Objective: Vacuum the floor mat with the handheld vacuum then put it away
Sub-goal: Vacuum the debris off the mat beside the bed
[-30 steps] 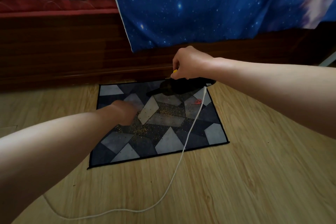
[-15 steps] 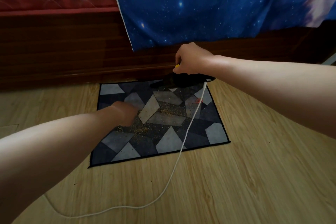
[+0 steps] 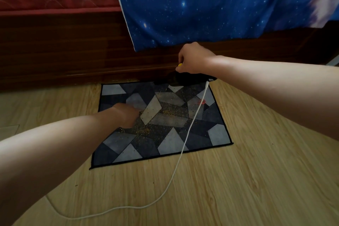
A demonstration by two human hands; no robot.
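A floor mat [image 3: 170, 143] with grey and dark blue geometric patches lies on the wooden floor against the bed base. Yellowish crumbs are scattered over its middle. My right hand [image 3: 194, 58] grips the handle of a black handheld vacuum [image 3: 185, 80], which sits over the mat's far edge with its nozzle pointing left. A small yellow button shows beside my thumb. My left hand [image 3: 126, 113] rests on the mat's left part, fingers bent downward; whether it holds anything is hidden.
A white cord [image 3: 183, 150] runs from the vacuum's rear across the mat and loops over the wooden floor [image 3: 238, 180] toward the lower left. A dark wooden bed frame [image 3: 64, 51] stands behind the mat, with a blue starry sheet [image 3: 201, 5] hanging over it.
My right hand has drawn the vacuum away from me, from the mat's upper middle to its far edge by the bed base. The left hand has stayed in place.
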